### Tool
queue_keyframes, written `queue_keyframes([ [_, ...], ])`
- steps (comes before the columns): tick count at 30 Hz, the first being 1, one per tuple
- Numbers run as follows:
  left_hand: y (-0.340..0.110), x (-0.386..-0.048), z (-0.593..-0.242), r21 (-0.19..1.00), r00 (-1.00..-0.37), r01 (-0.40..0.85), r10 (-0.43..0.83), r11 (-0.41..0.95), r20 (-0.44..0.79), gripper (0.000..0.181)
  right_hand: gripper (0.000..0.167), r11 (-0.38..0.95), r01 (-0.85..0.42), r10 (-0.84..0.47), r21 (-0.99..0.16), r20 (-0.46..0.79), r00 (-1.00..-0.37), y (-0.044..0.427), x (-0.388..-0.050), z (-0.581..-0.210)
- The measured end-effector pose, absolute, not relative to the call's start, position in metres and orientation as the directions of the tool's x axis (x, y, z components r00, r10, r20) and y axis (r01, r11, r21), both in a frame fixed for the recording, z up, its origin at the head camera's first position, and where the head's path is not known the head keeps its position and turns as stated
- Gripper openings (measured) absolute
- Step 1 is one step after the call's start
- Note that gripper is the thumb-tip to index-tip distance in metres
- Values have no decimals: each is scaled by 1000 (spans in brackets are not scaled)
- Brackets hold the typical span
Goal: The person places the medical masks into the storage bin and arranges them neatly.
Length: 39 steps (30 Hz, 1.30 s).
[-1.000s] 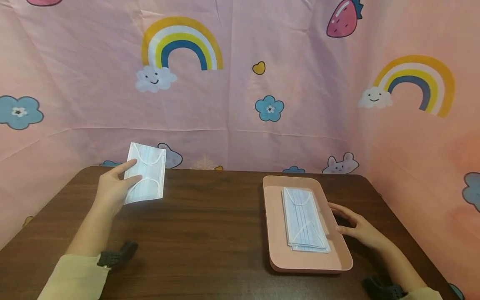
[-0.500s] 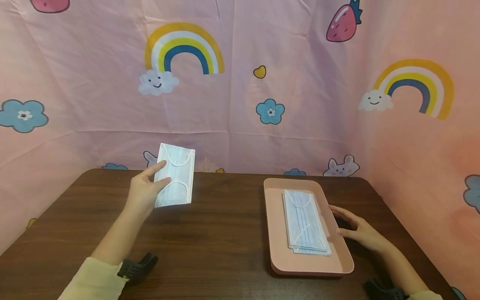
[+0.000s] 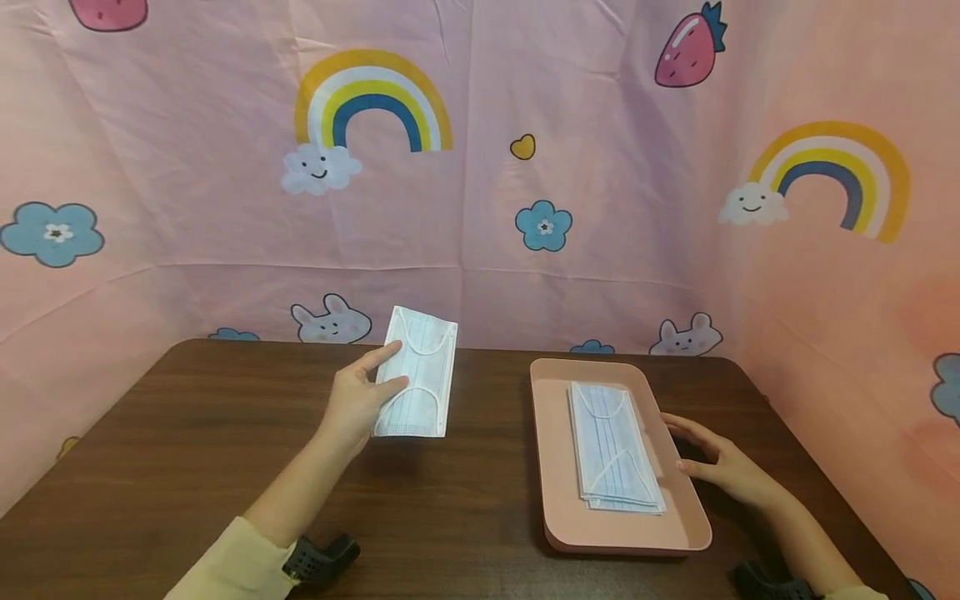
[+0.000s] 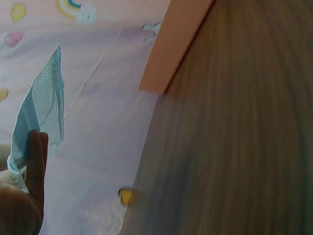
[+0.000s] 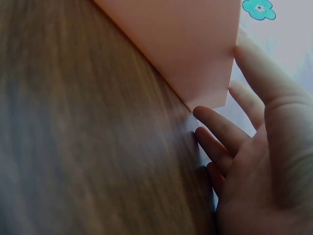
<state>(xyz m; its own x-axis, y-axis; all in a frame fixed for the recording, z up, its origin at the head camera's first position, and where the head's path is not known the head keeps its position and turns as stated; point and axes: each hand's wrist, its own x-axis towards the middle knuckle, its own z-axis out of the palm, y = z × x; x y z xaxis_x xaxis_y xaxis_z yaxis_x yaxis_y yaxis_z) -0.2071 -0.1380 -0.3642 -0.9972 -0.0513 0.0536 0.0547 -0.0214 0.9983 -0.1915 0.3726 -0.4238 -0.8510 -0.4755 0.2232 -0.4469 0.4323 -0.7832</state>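
Observation:
My left hand (image 3: 356,408) pinches a pale blue face mask (image 3: 417,375) between thumb and fingers, held up over the table left of the pink tray (image 3: 558,533). White ear loops cross the mask's near face. In the left wrist view the same mask (image 4: 44,103) appears edge-on, with the fingers (image 4: 36,161) behind it. A small stack of face masks (image 3: 615,450) lies inside the tray. My right hand (image 3: 723,467) rests against the tray's right side, its fingers loosely bent. In the right wrist view its fingertips touch the tray wall (image 5: 190,49).
The dark wooden table (image 3: 442,517) carries the tray on its right half. A pink patterned cloth (image 3: 487,100) hangs behind the table and along its sides. A black wrist strap (image 3: 322,560) sits on the left forearm.
My left hand has moved right with the face mask, from the table's left side toward the middle, and slightly lower. The right hand and tray stay in place.

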Motion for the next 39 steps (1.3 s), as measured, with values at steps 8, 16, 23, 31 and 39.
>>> queue_keyframes([
  [8,-98,-207,-366,993,-999,46,-6,-109,45,56,60,426,-472,-486,-771,245,-839,374,-192,-424],
  [16,-59,-204,-361,978,-998,45,31,-203,52,56,60,430,-473,-478,-769,251,-842,377,-194,-424],
  [23,-28,-198,-363,969,-994,49,86,-241,71,58,61,434,-465,-475,-772,242,-846,377,-195,-425],
  [31,7,-194,-370,978,-994,69,76,-196,85,55,61,452,-445,-471,-773,216,-855,375,-193,-425],
  [39,41,-190,-379,984,-996,63,47,-167,72,53,61,423,-455,-493,-783,222,-841,373,-192,-423],
])
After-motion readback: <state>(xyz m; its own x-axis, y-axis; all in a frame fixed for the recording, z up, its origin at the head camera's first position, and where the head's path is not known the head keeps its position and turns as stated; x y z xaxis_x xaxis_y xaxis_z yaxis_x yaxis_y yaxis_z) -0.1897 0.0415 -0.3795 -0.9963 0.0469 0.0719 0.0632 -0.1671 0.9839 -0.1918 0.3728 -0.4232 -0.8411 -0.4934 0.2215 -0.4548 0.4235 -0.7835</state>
